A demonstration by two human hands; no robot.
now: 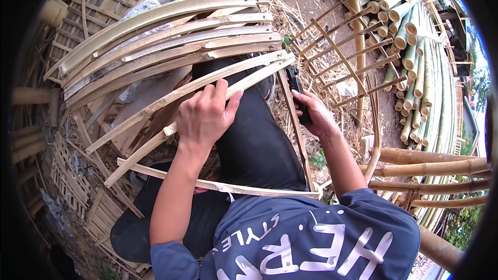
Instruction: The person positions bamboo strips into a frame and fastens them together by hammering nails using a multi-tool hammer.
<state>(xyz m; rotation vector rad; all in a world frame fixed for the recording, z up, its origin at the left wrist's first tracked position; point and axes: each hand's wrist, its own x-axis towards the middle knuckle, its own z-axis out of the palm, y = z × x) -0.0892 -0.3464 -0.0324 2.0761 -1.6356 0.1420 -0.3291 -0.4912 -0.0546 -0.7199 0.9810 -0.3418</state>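
My left hand is closed round a split bamboo strip that slants up to the right over my dark trouser leg. A second bamboo strip lies just beyond it, and their far ends nearly meet. My right hand is wrapped round a black tool, whose kind I cannot make out. The tool's upper end is close to the right ends of the two strips. Another thin strip rests across my lap, and an upright strip stands between my leg and my right hand.
Several curved bamboo strips are laid side by side at the upper left. A bamboo lattice stands to the right, before a large stack of bamboo poles. Thick horizontal poles are at the right, with slatted pieces at the left.
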